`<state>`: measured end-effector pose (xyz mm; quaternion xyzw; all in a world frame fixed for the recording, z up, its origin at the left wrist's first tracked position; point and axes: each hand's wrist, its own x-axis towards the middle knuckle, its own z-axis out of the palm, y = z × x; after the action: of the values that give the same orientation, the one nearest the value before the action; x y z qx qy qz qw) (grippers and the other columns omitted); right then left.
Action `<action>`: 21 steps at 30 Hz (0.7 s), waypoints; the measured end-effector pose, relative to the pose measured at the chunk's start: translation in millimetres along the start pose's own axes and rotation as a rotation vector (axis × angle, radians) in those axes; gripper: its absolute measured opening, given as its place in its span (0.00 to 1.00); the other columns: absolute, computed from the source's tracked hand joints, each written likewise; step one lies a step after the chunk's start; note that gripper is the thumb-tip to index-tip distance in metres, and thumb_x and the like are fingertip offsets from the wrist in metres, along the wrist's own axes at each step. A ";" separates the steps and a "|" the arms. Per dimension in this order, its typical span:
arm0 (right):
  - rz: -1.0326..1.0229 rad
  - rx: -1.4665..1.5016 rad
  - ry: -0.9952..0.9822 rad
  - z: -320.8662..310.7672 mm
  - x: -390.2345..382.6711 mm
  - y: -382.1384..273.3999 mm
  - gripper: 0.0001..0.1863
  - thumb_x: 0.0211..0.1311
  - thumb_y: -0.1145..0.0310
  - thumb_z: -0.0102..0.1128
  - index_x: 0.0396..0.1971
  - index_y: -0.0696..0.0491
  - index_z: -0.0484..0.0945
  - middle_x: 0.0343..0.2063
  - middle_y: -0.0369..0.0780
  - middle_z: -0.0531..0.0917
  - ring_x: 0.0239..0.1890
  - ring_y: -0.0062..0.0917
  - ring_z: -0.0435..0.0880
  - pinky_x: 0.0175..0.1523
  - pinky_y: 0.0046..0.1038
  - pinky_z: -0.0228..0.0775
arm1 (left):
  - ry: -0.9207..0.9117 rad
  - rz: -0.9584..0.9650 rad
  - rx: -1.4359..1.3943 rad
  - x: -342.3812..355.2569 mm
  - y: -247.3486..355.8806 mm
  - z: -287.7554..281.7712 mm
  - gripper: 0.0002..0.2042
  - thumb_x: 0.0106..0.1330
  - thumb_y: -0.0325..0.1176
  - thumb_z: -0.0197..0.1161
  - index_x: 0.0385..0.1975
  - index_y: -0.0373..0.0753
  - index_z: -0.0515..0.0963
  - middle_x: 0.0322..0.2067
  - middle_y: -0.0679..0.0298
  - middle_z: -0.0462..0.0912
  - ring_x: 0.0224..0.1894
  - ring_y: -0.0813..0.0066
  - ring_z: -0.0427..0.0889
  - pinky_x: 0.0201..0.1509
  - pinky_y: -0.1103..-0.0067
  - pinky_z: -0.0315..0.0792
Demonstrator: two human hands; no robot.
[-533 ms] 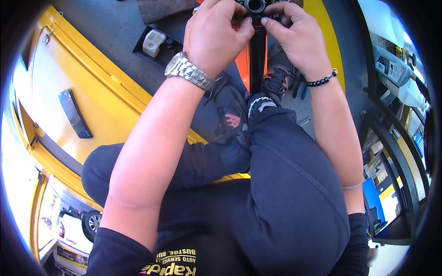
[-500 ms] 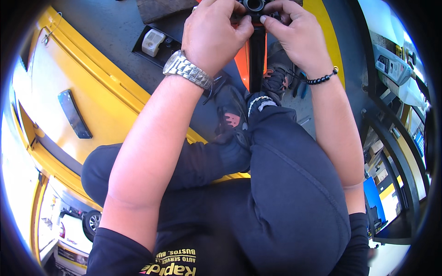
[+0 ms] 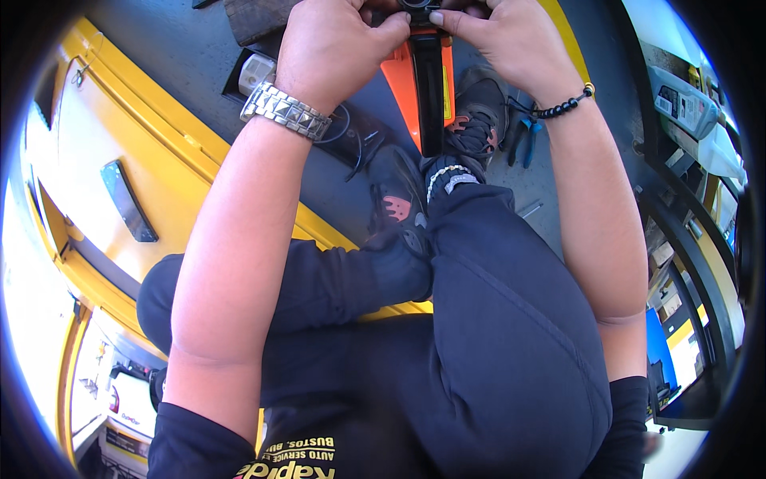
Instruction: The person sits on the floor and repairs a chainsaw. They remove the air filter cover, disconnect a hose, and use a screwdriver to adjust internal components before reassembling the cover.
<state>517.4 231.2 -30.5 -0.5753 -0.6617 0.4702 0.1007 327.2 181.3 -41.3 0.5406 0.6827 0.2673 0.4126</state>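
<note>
Orange-and-black tool [image 3: 423,88] stands upright at top centre of the head view, its black head cut by the frame edge. We judge work under way; progress cannot be told. Our left hand [image 3: 339,48] and right hand [image 3: 511,44] pinch that head, fingers curled tight, forearms converging upward.

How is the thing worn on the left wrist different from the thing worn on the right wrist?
The watch band on the left wrist is wide, silver metal with studded links; the bead bracelet on the right wrist is thin, made of small dark beads with one gold-coloured bead. The band lies flat and broad across the wrist, while the bracelet is a single slim strand. Both sit close behind hands gripping the orange and black part.
</note>
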 end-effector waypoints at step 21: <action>0.444 -0.514 0.253 58.9 -125.6 193.0 0.27 0.61 0.62 0.67 0.59 0.56 0.75 0.49 0.54 0.84 0.52 0.51 0.84 0.55 0.46 0.77 | -0.368 0.844 0.965 26.2 43.1 -39.9 0.14 0.62 0.30 0.64 0.45 0.53 0.90 0.42 0.61 0.73 0.49 0.63 0.76 0.55 0.69 0.72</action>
<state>646.2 73.8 -153.4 -0.7650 -0.5997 0.2241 -0.0706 313.5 221.4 7.0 0.9222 0.3741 -0.0264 0.0942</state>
